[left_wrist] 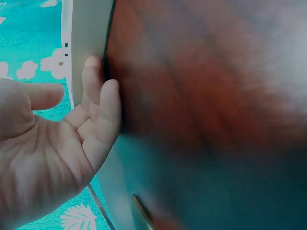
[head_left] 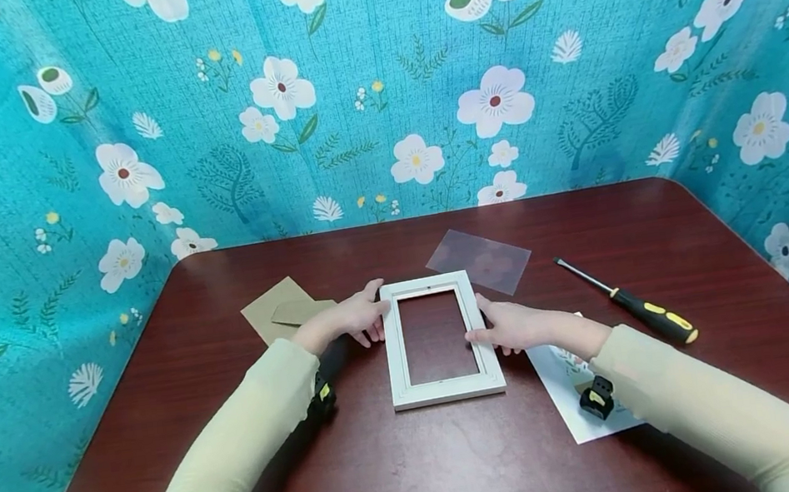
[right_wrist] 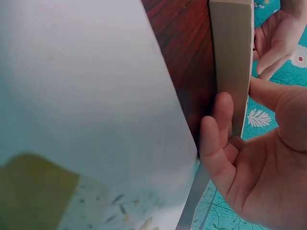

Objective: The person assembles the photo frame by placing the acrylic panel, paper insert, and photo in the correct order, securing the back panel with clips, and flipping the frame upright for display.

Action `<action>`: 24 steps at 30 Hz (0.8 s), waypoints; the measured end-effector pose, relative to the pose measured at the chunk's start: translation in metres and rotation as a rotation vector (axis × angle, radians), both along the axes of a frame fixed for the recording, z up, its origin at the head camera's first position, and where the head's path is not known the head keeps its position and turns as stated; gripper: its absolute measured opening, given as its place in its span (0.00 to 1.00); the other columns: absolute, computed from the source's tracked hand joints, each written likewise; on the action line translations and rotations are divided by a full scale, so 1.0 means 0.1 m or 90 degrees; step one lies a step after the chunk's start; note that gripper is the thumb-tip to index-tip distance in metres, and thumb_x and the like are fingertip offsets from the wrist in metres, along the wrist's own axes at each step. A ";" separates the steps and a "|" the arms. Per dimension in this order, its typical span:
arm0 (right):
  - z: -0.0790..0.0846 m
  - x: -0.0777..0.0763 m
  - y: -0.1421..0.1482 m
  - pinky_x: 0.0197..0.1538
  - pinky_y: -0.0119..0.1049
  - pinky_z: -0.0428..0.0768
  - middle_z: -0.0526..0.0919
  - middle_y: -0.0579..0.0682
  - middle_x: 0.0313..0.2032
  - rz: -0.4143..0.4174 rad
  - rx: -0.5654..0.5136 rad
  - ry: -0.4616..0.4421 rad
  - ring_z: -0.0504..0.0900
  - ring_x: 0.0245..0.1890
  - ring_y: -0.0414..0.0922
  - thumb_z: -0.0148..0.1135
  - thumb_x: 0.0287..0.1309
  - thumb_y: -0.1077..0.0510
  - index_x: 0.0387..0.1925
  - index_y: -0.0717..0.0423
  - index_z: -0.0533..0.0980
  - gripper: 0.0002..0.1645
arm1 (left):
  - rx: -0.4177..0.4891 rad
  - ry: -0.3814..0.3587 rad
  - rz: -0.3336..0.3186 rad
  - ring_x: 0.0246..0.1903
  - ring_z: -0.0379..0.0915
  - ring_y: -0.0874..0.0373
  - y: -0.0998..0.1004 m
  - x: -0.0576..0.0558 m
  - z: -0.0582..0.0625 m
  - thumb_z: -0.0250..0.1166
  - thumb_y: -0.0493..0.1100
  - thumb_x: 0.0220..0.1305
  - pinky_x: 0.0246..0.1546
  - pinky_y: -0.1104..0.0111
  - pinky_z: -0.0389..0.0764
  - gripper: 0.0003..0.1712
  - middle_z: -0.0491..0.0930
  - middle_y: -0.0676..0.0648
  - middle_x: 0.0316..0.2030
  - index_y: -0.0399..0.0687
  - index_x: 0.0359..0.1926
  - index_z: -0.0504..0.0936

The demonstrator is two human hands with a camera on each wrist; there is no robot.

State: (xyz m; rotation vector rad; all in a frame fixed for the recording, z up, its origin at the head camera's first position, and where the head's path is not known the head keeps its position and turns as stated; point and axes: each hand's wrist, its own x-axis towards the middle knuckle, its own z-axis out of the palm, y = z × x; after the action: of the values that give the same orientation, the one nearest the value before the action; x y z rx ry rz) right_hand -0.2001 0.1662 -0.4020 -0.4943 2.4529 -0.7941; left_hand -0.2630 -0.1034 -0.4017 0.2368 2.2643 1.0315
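Observation:
A white picture frame (head_left: 448, 390), an open rectangle, lies at the table's middle with bare tabletop showing through it. At its left side, my left hand (head_left: 361, 313) holds the edge, fingers against the outer side and thumb tip at the front face. My right hand (head_left: 515, 323) grips the opposite side, its thumb over the face and fingers along the outer wall. Up close in the right wrist view, the frame's side wall (right_wrist: 232, 52) meets two fingertips (right_wrist: 209, 128). The left wrist view shows fingertips (left_wrist: 111, 88) touching the other side wall (left_wrist: 91, 28).
A brown backing board (head_left: 266, 302) with a folded stand lies behind my left hand. Beyond the frame is a clear sheet (head_left: 480, 259). A printed paper (head_left: 567, 398) lies under my right forearm; a black-and-yellow screwdriver (head_left: 649, 311) is at the right. Floral cloth (head_left: 376, 114) hangs behind.

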 end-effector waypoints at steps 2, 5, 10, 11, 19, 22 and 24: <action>0.00 -0.01 0.00 0.21 0.37 0.74 0.76 0.52 0.17 0.003 0.001 -0.002 0.75 0.16 0.46 0.53 0.71 0.49 0.71 0.73 0.33 0.51 | -0.007 -0.011 -0.020 0.19 0.72 0.53 0.01 -0.04 0.01 0.43 0.42 0.78 0.21 0.63 0.77 0.35 0.76 0.41 0.22 0.48 0.76 0.35; 0.01 -0.02 0.02 0.22 0.38 0.75 0.76 0.52 0.17 0.011 0.000 -0.008 0.75 0.16 0.46 0.53 0.71 0.49 0.71 0.74 0.32 0.52 | -0.009 -0.023 -0.050 0.19 0.72 0.53 0.01 -0.08 0.02 0.43 0.41 0.77 0.22 0.63 0.78 0.32 0.76 0.40 0.22 0.49 0.74 0.39; 0.02 -0.05 0.04 0.24 0.38 0.78 0.77 0.53 0.18 0.036 -0.015 -0.023 0.77 0.18 0.46 0.54 0.70 0.50 0.71 0.75 0.33 0.52 | 0.000 -0.056 -0.070 0.18 0.73 0.54 -0.02 -0.13 0.05 0.44 0.39 0.77 0.21 0.65 0.77 0.25 0.77 0.40 0.23 0.48 0.69 0.46; 0.02 -0.06 0.05 0.24 0.38 0.78 0.78 0.53 0.18 0.039 -0.022 -0.028 0.78 0.18 0.46 0.55 0.70 0.50 0.71 0.75 0.33 0.52 | 0.004 -0.066 -0.069 0.18 0.74 0.54 -0.03 -0.14 0.06 0.43 0.39 0.77 0.22 0.65 0.77 0.24 0.77 0.40 0.23 0.48 0.68 0.46; 0.10 -0.12 0.06 0.25 0.40 0.79 0.82 0.52 0.23 0.047 -0.033 -0.067 0.82 0.23 0.48 0.54 0.70 0.51 0.71 0.75 0.38 0.49 | 0.005 -0.085 -0.065 0.19 0.74 0.54 -0.03 -0.15 0.09 0.45 0.38 0.76 0.22 0.65 0.78 0.23 0.77 0.39 0.23 0.48 0.66 0.48; 0.14 -0.18 0.08 0.25 0.38 0.76 0.83 0.50 0.25 0.041 -0.018 -0.070 0.83 0.24 0.48 0.52 0.71 0.50 0.71 0.76 0.42 0.46 | 0.013 -0.084 -0.061 0.19 0.74 0.54 -0.03 -0.15 0.06 0.45 0.39 0.76 0.23 0.65 0.78 0.22 0.77 0.39 0.23 0.48 0.65 0.49; 0.16 -0.23 0.11 0.26 0.38 0.76 0.84 0.50 0.26 0.034 -0.011 -0.064 0.84 0.24 0.48 0.52 0.72 0.50 0.70 0.76 0.44 0.45 | 0.017 -0.085 -0.059 0.19 0.74 0.54 -0.03 -0.15 0.05 0.46 0.39 0.76 0.22 0.66 0.78 0.22 0.77 0.39 0.23 0.49 0.65 0.49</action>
State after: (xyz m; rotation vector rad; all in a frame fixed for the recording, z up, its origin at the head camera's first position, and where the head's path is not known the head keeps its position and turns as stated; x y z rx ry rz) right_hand -0.2228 0.1773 -0.3856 -0.5111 2.3338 -0.7990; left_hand -0.2780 -0.1065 -0.3965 0.2728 2.1021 0.9993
